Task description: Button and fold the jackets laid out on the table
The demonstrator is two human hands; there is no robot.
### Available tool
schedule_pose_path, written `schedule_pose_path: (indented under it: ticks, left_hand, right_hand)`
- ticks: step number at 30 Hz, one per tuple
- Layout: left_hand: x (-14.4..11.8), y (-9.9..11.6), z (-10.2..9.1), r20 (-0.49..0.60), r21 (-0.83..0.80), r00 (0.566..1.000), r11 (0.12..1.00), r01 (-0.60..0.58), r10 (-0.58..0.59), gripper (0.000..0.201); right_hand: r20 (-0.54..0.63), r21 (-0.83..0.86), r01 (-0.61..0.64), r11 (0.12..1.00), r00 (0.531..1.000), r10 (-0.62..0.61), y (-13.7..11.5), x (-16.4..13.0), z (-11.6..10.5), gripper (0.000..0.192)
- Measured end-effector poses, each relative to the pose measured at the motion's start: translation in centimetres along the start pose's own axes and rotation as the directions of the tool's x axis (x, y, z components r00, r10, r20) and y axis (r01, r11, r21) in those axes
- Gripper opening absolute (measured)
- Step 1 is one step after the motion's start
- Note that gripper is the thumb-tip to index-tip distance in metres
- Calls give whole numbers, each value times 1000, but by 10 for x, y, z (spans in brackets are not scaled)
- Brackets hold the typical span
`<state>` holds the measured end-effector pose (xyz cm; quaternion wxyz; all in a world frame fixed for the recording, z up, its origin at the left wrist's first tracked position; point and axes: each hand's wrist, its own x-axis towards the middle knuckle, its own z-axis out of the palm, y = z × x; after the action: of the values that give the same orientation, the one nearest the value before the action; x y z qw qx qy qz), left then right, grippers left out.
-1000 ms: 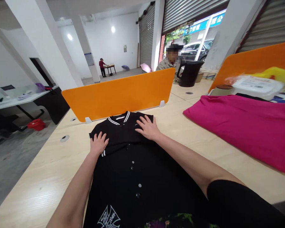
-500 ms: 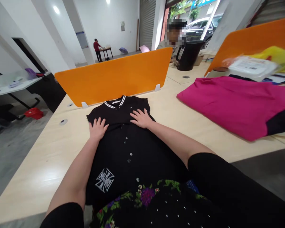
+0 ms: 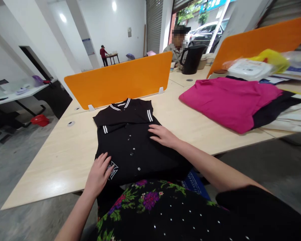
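Observation:
A black button-front shirt (image 3: 122, 142) lies on the pale wooden table (image 3: 55, 160), its white-striped collar at the far end. Both short sleeves, with white-striped cuffs, are folded in over the front. My left hand (image 3: 99, 172) is open at the shirt's left edge, its fingers partly over the white cross emblem (image 3: 113, 171). On the right side, just below the sleeve cuff, my right hand (image 3: 163, 135) is open with fingers stretched over the cloth. The shirt's lower end reaches the table's near edge by my flowered clothing.
An orange divider (image 3: 120, 80) stands behind the shirt. To the right lies a folded magenta garment (image 3: 225, 102), with a white plastic container (image 3: 249, 70) behind it. A black pitcher (image 3: 193, 59) stands near a seated person (image 3: 177, 52) across the table.
My left hand has come down toward me from the left sleeve to the emblem. My right hand has slid right and lower off the right sleeve, so both striped cuffs now show.

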<state>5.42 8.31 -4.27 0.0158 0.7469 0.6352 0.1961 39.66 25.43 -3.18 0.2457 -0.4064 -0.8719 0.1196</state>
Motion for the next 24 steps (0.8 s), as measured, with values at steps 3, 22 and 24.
schedule_pose_path:
  ticks: [3, 22, 24]
  left_hand:
    - [-71, -8, -5, -350, -177, 822, 893, 414, -450, 38]
    - [-77, -24, 66, 229, -676, 730, 434, 595, -644, 48]
    - [-80, -14, 65, 219, -648, 722, 456, 610, -656, 44]
  right_hand:
    - [-431, 211, -148, 966, 873, 227, 4, -73, -25, 34]
    - [222, 884, -382, 269, 850, 479, 29, -188, 49, 72]
    - [282, 862, -427, 272, 851, 442, 22, -172, 57, 81]
